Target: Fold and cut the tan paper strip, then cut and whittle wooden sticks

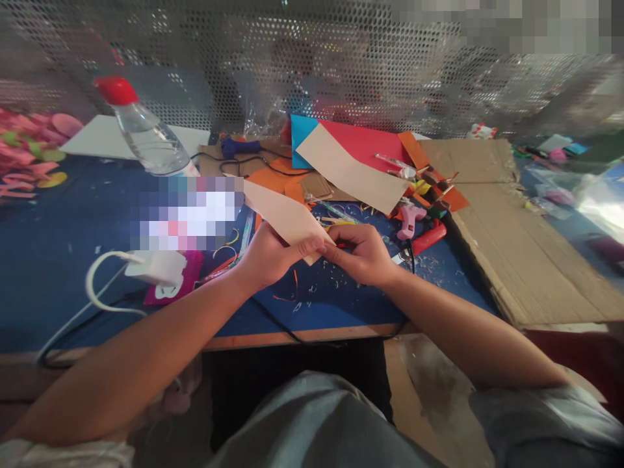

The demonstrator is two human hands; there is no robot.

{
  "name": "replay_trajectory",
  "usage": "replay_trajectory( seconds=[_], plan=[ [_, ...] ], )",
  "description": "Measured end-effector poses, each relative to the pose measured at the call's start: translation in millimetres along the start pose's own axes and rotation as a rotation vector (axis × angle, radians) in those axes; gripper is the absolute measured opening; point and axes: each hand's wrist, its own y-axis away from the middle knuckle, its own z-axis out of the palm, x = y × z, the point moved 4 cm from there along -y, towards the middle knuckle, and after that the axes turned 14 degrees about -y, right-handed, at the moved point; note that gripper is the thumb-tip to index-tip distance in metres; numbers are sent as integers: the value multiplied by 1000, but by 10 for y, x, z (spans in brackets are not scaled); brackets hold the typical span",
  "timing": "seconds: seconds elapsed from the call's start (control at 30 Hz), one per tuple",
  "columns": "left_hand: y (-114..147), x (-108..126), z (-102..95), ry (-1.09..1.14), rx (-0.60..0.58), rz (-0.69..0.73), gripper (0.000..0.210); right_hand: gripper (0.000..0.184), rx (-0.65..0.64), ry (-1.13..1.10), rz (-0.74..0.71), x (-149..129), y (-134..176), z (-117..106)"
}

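A cream piece of paper [285, 211] is held up over the blue table, slanting down toward the right. My left hand [270, 257] is closed on its lower edge, the thumb lying on top near the right end. My right hand [358, 253] pinches the paper's right corner, its thumb meeting the left thumb. Something small, dark and red shows behind the right fingers; I cannot make out what it is. Beyond the hands, a second cream paper piece [353, 169] lies across red paper [363, 143] and blue paper [301, 142].
A pink glue gun [409, 219] and a red-handled tool [429, 238] lie right of my hands. Corrugated cardboard [526, 247] covers the right side. At left are a water bottle [153, 140], a white charger [163, 266] on a magenta power strip [188, 283], and cables. Perforated metal [312, 58] stands behind.
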Motion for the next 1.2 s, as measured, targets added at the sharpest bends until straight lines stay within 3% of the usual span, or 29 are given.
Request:
replay_trajectory(
  seconds=[0.57,0.77,0.97,1.2],
  plan=[
    [12,15,7,30,-21,-26,35,52,5,18,4,2,1,4],
    [4,4,40,68,-59,-28,37,50,55,-46,29,-42,3,-2],
    [-9,64,93,32,-92,-36,43,48,209,-129,64,7,4,-85],
    [-3,68,72,6,-83,-28,42,47,221,-143,68,45,-10,-106]
  ],
)
